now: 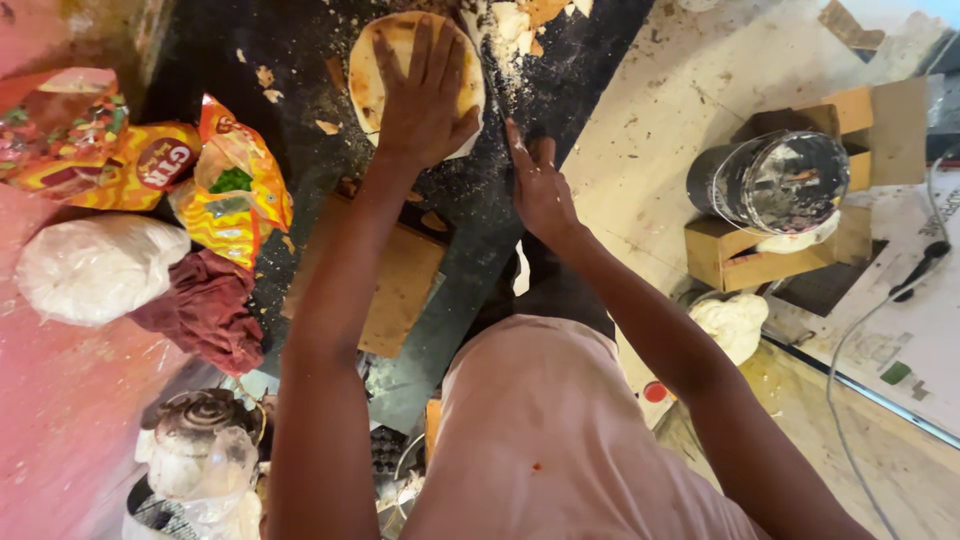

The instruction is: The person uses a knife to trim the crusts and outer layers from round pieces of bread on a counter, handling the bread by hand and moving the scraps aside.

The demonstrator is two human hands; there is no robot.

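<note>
- The left hand (pixel 425 95) lies flat on a round, pale disc of dough (pixel 372 70), palm down, fingers (pixel 420 45) spread and released; it presses the dough and grasps nothing.
- The disc of dough rests on a dark counter (pixel 300 60) dusted with flour and crumbs, at the top middle of the view.
- The right hand (pixel 540 185) stands on edge just to the right of the dough, at the counter's rim, fingers straight and together, holding nothing; it does not touch the dough.
- Dough scraps and flour (pixel 515 25) lie just above the right hand.
- A wooden board (pixel 400 290) sits on the counter below the dough, partly under the left forearm.
- Bright yellow and red snack bags (pixel 235 195) lie left of the board, with a white bag (pixel 95 265) and a dark red cloth (pixel 205 305) near them.
- To the right, well apart from the hands, a metal can (pixel 775 180) rests on cardboard boxes (pixel 870 115) on the floor, and a lump of dough (pixel 735 320) lies below it.
</note>
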